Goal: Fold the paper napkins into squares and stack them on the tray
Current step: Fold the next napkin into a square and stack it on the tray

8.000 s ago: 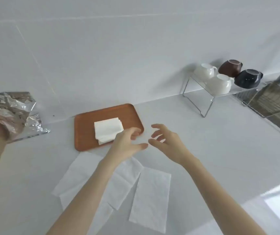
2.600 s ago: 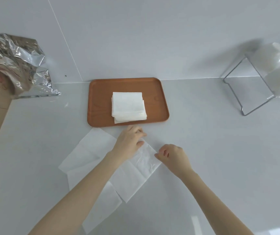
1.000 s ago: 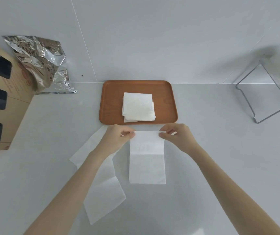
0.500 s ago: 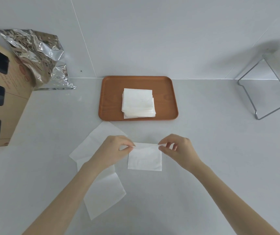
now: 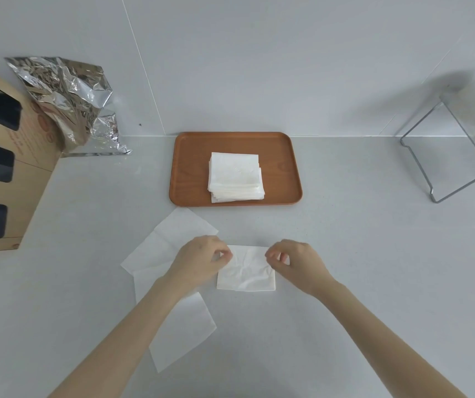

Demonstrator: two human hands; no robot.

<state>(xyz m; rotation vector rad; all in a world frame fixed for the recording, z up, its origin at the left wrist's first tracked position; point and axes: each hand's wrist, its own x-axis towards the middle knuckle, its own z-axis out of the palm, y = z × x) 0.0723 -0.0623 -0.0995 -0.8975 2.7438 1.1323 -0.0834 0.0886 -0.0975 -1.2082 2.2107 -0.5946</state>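
Pinching is the state of both hands: left hand point(image 5: 201, 264) and right hand point(image 5: 295, 261) each have fingertips drawn together at the two far corners of a folded napkin point(image 5: 246, 272), which lies flat on the counter point(image 5: 359, 254) just in front of the person, near but apart from the tray point(image 5: 279, 168). Whether each pinch actually traps paper or only presses it down cannot be told from this angle. The napkin reads as roughly square, surface crumpled, near edge straight. Stack of folded napkins point(image 5: 235, 176) sits mid-tray, slightly fanned at its near edge. Two unfolded napkins point(image 5: 170, 248) lie overlapping to the left, partly under the left forearm. Judgement: fold appears complete; crease not yet set, transfer to tray not yet done. Risks: thin paper may spring open if released without pressing the fold line; lifting by corners alone could let the layers separate or skew; placing onto an already uneven stack could worsen the lean; the left forearm resting on the loose napkins could drag or wrinkle them when the arm moves toward the tray.
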